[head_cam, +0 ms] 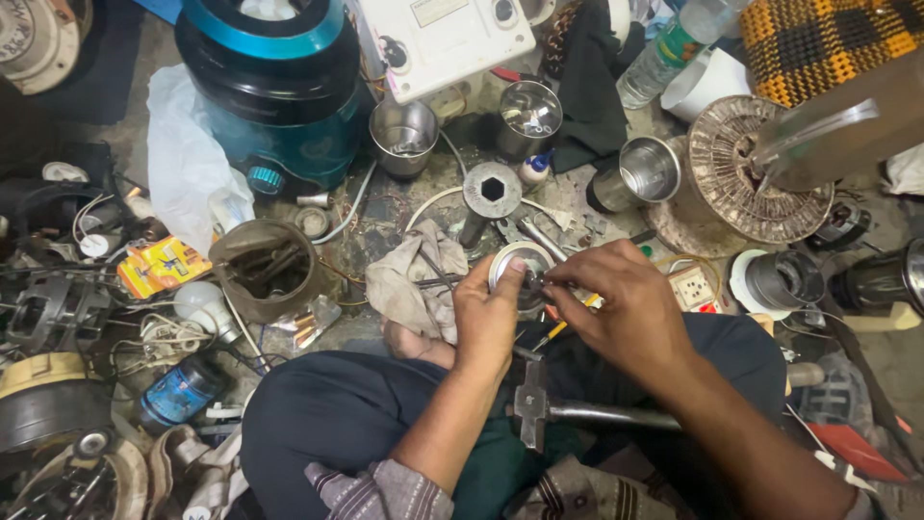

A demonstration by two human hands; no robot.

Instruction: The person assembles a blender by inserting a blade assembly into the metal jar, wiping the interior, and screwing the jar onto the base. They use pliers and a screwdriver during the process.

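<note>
Here, left hand (488,313) clamped round small round metal part (520,262), held above lap. Right hand (616,299) pinched together at part's rim, fingertips touching it. Grey rag (409,279) just beside left hand. Hammer (539,409) lies across lap. Steel cups (404,135) farther off on floor.

A cluttered appliance-repair workshop floor; steel mixer jars (527,116), a hammer (539,409) and loose motor parts (53,313) ring the hands (558,308).

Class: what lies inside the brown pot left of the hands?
Inside the brown pot dark metal tools or rods lean across each other. Its bottom is in shadow and covered by them, so anything beneath cannot be seen.
</note>
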